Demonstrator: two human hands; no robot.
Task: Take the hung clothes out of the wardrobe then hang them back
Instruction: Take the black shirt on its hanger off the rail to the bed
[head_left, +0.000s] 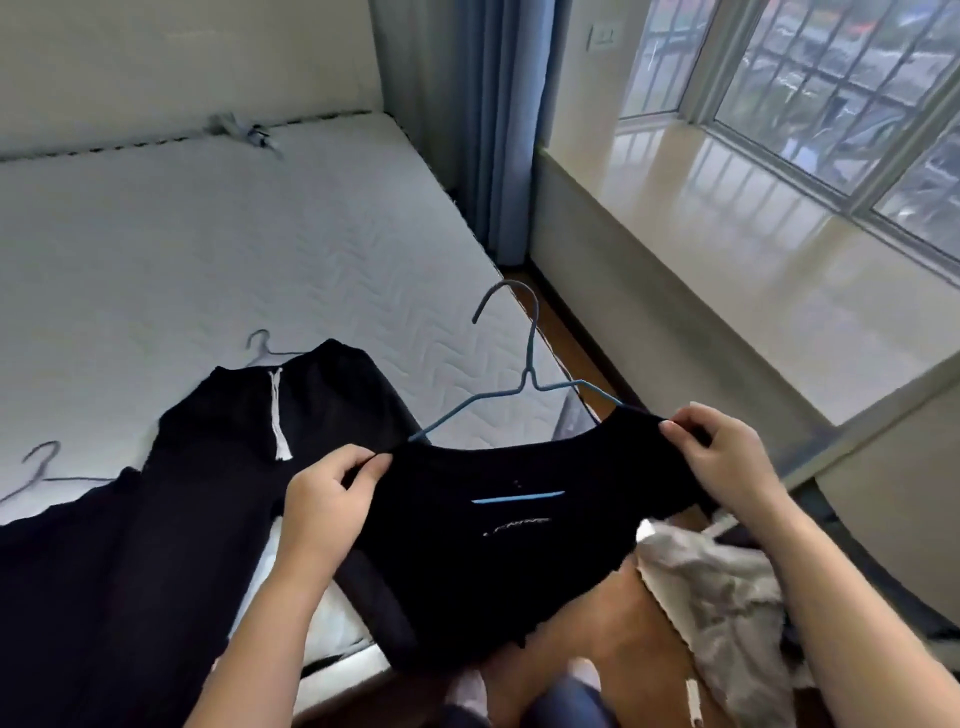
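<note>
I'm at the bed (208, 234), in the middle of the re-hanging half of the job. My left hand (332, 488) pinches one edge of a black garment (509, 545) and my right hand (722, 452) pinches the other, stretching the opening between them just past the mattress corner. A blue hanger (525, 364) has both its arms tucked under that opening, and its hook stands free above. A thin blue strip shows lower on the cloth — probably the hanger's bar seen through a gap, though I can't be sure from this angle.

Black trousers (291, 405) with a white drawstring lie flat on the bed to the left, touching the garment I hold. Two more hangers (260, 345) rest near them on the mattress. A grey garment (727, 587) sits crumpled at lower right.

The wardrobe isn't in view. I judge the next move is to settle the cloth evenly over both hanger arms, then free one hand for the hook — letting go too soon could let the garment slide off one side.
</note>
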